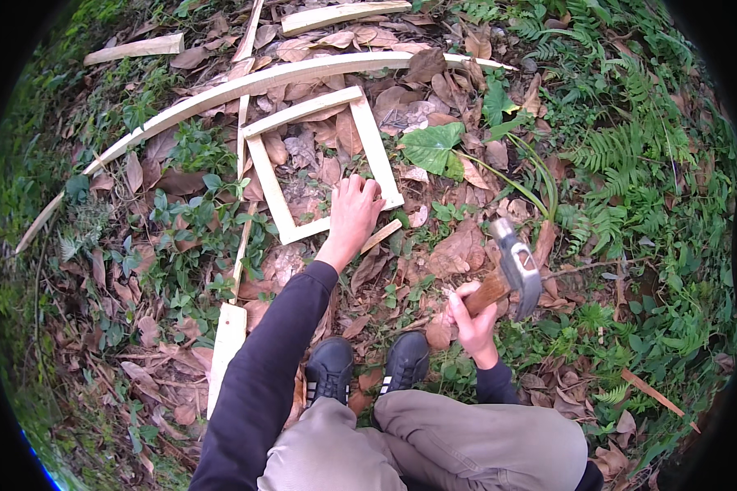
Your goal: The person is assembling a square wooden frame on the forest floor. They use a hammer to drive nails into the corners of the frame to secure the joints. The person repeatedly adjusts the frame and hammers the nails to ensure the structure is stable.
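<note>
A square frame of pale wooden strips (373, 149) lies on the leaf-strewn ground in front of me. My left hand (354, 214) reaches to its near side, close to the near right corner, with the fingers curled over the strip; their tips are hidden. In my right hand (473, 322), to the right of my shoes, is a claw hammer (522, 270). I grip its brown wooden handle just below the metal head, which is raised off the ground. A short piece of wood (382, 235) lies beside the frame's near right corner.
A long wooden strip (278, 75) arcs across the far side. More boards (225, 348) lie at the left, and others (344, 15) farther off. Dry leaves, ferns (630, 155) and a broad-leaved plant (434, 147) surround the frame. My shoes (329, 368) stand close by.
</note>
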Motion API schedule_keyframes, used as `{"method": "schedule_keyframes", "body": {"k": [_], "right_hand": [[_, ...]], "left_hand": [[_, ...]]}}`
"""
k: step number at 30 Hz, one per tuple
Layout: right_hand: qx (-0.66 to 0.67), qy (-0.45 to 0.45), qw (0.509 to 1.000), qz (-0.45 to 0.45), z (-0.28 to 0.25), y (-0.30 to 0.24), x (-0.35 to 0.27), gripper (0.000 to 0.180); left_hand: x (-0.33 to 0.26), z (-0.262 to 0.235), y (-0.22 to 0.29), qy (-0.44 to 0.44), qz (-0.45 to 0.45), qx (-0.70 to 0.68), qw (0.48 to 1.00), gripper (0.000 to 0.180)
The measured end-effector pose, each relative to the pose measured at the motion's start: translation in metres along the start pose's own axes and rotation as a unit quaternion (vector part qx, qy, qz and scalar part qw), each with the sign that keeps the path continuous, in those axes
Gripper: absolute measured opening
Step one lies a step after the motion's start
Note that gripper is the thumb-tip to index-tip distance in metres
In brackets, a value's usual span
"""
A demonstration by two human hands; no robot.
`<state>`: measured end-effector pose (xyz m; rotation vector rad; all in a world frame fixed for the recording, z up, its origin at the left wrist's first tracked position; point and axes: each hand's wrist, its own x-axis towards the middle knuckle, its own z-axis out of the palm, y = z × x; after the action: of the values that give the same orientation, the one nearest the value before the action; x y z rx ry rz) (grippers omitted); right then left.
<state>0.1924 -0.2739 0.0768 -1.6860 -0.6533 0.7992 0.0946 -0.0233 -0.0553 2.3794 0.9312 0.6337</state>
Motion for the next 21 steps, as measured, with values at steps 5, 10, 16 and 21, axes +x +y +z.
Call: {"method": "schedule_keyframes", "body": {"k": [5,10,16,21], "right_hand": [[-0.097,-0.008,0.994,0.047,0.010,-0.009,0.012,0.020],[0.003,0.024,0.984,0.178,0.015,0.000,0.011,0.028],[-0.070,0.016,0.990,0.119,0.010,0.009,0.016,0.024],[-0.156,0.013,0.982,0.102,0.010,0.000,0.022,0.024]], "left_hand": [[-0.022,0.023,0.005,0.066,-0.080,-0.137,0.985,0.011],[-0.026,0.020,0.012,0.066,-0.068,-0.163,0.982,0.012],[-0.024,0.019,0.013,0.080,-0.078,-0.176,0.978,0.011],[-0.020,0.021,0.016,0.102,-0.054,-0.148,0.982,0.008]]}}
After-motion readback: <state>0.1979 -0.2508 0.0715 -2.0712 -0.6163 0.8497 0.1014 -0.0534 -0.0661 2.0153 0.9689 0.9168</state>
